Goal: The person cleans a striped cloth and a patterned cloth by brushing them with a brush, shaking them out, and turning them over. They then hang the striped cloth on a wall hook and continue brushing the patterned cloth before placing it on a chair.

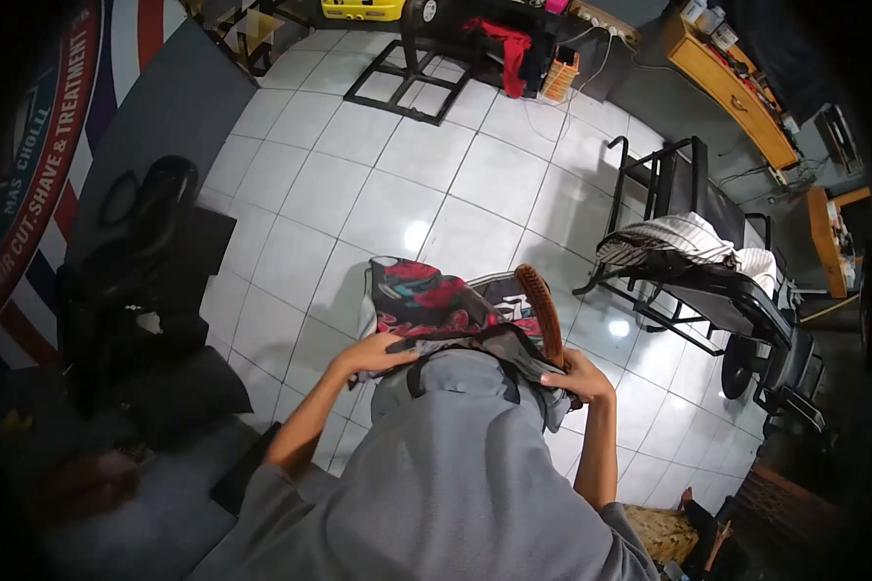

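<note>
White tiled floor point(407, 165), barbershop, seen from above over my feed.

Cloth point(426, 295): red, black and white print, bunched at waist height just in front of the grey top point(455, 465), between both hands. It sags toward the floor, so I judge only its near edge is gripped.

Left hand point(373, 353): fingers curled closed over the cloth's near-left edge, thumb on top. It looks like a hold to keep that side from slipping.

Right hand point(576, 376): fingers wrapped around the base of a brown comb point(543, 315), which stands nearly upright against the cloth. Probably parked in the palm so that hand can pinch fabric too, though I can't tell whether it does.

Right of that, a barber chair point(722, 290) with a striped towel point(669, 237) draped over it. A black chair point(155, 261) sits to the left, beside the wall sign point(29, 165). A wooden counter point(727, 87) stands in the far corner.
</note>
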Demonstrator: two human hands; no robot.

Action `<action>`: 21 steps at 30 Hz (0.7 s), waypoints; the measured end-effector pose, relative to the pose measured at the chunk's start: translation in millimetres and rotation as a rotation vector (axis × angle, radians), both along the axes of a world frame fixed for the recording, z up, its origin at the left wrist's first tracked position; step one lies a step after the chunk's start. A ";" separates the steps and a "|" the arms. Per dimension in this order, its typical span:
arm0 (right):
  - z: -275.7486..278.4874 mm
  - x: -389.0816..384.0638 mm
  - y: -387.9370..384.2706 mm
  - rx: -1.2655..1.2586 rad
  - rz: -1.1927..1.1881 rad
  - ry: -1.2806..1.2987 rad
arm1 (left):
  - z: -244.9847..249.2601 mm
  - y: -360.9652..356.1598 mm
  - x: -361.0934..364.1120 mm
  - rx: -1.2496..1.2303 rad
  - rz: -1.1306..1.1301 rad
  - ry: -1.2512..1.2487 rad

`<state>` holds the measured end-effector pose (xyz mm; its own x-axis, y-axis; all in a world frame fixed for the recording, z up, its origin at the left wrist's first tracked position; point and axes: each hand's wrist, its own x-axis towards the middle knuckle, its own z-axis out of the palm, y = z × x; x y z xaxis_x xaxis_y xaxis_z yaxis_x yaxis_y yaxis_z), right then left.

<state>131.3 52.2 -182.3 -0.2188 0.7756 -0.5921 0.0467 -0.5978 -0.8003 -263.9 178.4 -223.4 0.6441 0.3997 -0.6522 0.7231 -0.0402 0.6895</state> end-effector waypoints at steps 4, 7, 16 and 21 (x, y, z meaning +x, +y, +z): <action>-1.7 -4.5 3.0 -0.033 -0.050 -0.012 | 6.0 -18.6 25.5 0.177 0.670 -0.480; -11.4 -8.7 33.3 0.139 -0.207 -0.184 | 38.8 16.2 34.9 0.285 0.693 -0.088; 18.6 -83.3 91.6 0.334 -0.566 0.017 | 86.5 23.7 100.4 0.559 0.662 -0.249; 39.9 -117.5 95.4 0.150 -0.525 0.135 | 46.6 -8.4 135.6 -0.162 0.932 -0.738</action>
<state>13.8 147.6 -142.4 0.1531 0.8743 -0.4606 -0.3355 -0.3924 -0.8564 -128.3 170.1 -176.8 0.3902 0.8582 -0.3334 -0.1437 0.4145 0.8986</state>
